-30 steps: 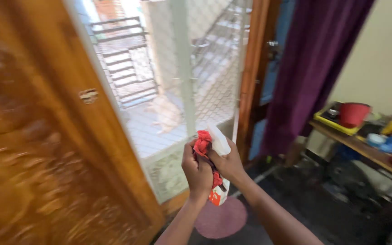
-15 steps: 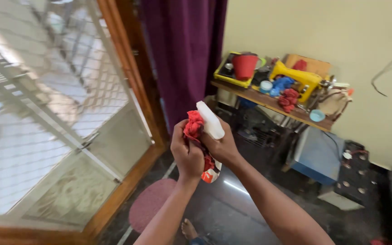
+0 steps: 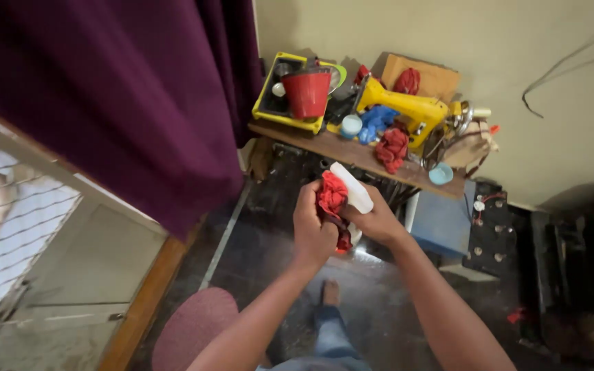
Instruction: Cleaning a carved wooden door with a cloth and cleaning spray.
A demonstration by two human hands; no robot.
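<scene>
My left hand grips a crumpled red cloth and presses it against a white spray bottle. My right hand is wrapped around that bottle's body, its white nozzle sticking up above my fingers. Both hands are held together in front of me, above a dark floor. The lower part of the bottle is mostly hidden by my fingers and the cloth.
A wooden shelf by the cream wall carries a red bucket, a yellow tray, a yellow sewing machine and rags. A purple curtain hangs at left beside a mesh door. A round pink mat and my foot are below.
My view has swung right, from the wooden door and mesh door to the curtain and shelf. Both hands kept the cloth and bottle together in front of me.
</scene>
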